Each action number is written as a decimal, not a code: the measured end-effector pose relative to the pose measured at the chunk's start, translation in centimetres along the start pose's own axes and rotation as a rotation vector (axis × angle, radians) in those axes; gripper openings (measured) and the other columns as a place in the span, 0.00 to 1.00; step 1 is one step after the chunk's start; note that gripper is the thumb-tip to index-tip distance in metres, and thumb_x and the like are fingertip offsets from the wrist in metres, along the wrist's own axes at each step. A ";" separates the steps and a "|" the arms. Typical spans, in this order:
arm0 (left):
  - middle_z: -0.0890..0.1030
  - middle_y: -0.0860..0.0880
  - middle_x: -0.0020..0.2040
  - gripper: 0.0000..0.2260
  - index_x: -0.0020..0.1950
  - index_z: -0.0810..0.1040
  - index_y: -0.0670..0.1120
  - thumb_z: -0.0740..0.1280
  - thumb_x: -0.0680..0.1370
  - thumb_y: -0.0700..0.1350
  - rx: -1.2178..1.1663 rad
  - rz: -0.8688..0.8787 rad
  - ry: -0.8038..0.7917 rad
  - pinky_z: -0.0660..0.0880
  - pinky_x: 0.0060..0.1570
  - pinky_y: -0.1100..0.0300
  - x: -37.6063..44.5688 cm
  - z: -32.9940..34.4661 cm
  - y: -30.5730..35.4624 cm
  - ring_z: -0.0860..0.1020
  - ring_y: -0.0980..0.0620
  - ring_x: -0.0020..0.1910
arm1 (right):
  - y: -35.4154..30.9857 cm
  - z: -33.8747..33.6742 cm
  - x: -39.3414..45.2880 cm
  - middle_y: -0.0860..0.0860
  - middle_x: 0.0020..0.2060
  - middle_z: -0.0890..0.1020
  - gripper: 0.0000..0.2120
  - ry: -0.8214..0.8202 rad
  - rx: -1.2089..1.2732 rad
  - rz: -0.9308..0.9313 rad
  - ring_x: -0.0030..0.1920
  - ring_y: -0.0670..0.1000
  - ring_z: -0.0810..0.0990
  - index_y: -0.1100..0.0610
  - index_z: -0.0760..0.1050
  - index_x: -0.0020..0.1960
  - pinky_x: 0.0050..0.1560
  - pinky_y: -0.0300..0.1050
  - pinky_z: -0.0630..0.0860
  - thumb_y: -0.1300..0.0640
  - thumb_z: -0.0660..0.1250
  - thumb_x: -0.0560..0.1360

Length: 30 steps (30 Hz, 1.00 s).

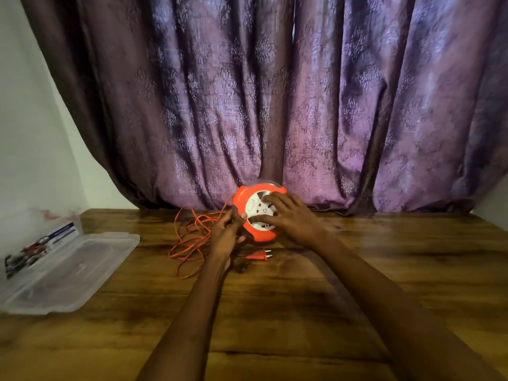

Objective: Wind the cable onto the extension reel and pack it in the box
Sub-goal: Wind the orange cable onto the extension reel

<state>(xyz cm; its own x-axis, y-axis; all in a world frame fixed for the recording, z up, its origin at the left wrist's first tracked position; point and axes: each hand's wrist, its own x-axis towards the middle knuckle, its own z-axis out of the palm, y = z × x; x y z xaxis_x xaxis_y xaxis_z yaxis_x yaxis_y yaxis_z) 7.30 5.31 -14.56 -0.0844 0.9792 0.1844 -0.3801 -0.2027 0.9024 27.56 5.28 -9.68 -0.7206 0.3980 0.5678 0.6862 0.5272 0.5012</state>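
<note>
An orange extension reel (242,200) with a white socket face stands tilted at the far middle of the wooden table (384,270), against the curtain. My right hand (294,215) lies over the white face with fingers curled on it. My left hand (228,233) pinches the orange cable right beside the reel's left edge. The loose orange cable (189,237) lies in tangled loops to the left of the reel. Its orange plug (258,254) rests on the table just in front of the reel. A clear plastic box (41,237) sits at the far left.
The box's clear lid (71,273) lies flat on the table's left side, in front of the box. A purple patterned curtain (275,105) hangs behind the table. A white wall (27,133) stands at the left.
</note>
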 end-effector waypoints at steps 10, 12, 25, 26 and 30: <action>0.82 0.52 0.40 0.08 0.53 0.83 0.50 0.74 0.75 0.44 -0.068 -0.001 -0.015 0.77 0.31 0.64 -1.0 1.8 0.3 0.77 0.58 0.34 | -0.1 -0.8 1.1 0.55 0.48 0.83 0.27 0.035 -0.208 0.216 0.50 0.59 0.78 0.39 0.72 0.70 0.50 0.53 0.64 0.43 0.68 0.71; 0.78 0.52 0.37 0.05 0.48 0.82 0.52 0.75 0.74 0.44 -0.113 0.011 0.007 0.73 0.32 0.62 -1.3 2.7 0.0 0.74 0.57 0.33 | -1.4 -1.0 1.9 0.55 0.44 0.85 0.28 0.050 -0.053 0.497 0.48 0.59 0.79 0.40 0.71 0.68 0.49 0.52 0.67 0.37 0.66 0.69; 0.75 0.43 0.40 0.04 0.45 0.80 0.50 0.71 0.78 0.41 -0.081 0.108 0.054 0.68 0.26 0.63 -1.2 2.3 0.1 0.68 0.54 0.31 | -2.7 -0.9 3.9 0.52 0.29 0.85 0.23 0.088 1.155 1.360 0.32 0.52 0.83 0.55 0.81 0.43 0.40 0.50 0.81 0.35 0.68 0.72; 0.78 0.46 0.40 0.03 0.48 0.83 0.50 0.72 0.78 0.42 -0.102 0.093 0.079 0.70 0.26 0.64 -1.1 2.0 0.2 0.70 0.55 0.31 | -2.4 -0.8 3.4 0.51 0.32 0.86 0.20 0.064 1.011 1.299 0.38 0.52 0.84 0.53 0.80 0.43 0.46 0.51 0.81 0.35 0.68 0.72; 0.86 0.45 0.52 0.13 0.60 0.82 0.46 0.73 0.76 0.44 -0.144 0.042 0.102 0.75 0.30 0.63 -0.7 1.4 0.4 0.78 0.53 0.41 | -1.4 -0.2 1.7 0.49 0.54 0.81 0.15 0.210 0.633 1.049 0.52 0.52 0.80 0.48 0.75 0.56 0.51 0.49 0.77 0.44 0.71 0.72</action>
<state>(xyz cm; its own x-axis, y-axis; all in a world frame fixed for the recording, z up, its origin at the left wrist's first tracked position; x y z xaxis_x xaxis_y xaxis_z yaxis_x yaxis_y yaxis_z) 8.50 4.52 -13.74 -0.1931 0.9656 0.1742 -0.5015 -0.2497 0.8283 25.41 5.11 -9.29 0.2161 0.7488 0.6266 0.7103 0.3198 -0.6270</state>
